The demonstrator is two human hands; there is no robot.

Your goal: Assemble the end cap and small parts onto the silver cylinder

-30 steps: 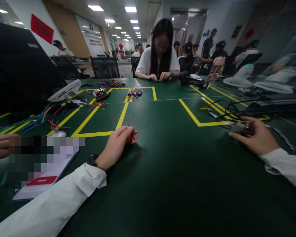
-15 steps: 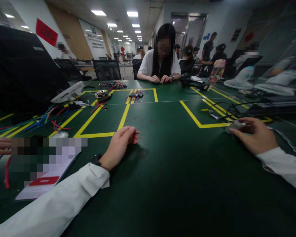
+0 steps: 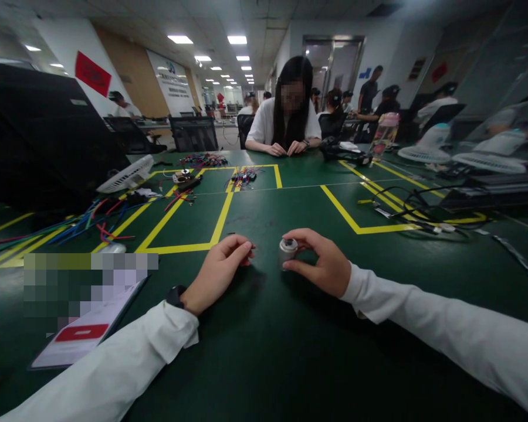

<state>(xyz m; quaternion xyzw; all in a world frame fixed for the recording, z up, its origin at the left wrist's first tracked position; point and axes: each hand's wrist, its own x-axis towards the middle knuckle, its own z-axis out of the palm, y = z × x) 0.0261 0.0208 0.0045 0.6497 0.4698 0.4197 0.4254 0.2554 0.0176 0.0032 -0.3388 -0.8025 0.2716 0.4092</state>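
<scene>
My right hand (image 3: 323, 264) grips a small grey metal cylinder (image 3: 287, 251) between thumb and fingers, just right of the table's middle. The cylinder is upright, with a pale ring and a small dark piece on top. Whether its base touches the table I cannot tell. Across a short gap to its left is my left hand (image 3: 220, 269), its thumb and fingers pressed together low over the table. Anything in that pinch is too small or too hidden to name.
Loose coloured wires (image 3: 88, 217) and a white fan (image 3: 125, 174) lie at the left, beside a dark monitor (image 3: 48, 146). A printed sheet (image 3: 66, 349) is near my left forearm. Black cables (image 3: 405, 205) lie at the right. Across the green table sits a person (image 3: 286, 117).
My right hand has brought the metal cylinder from the right side to the middle, near my left hand. My left hand has barely moved. Another hand at the left edge is gone from view.
</scene>
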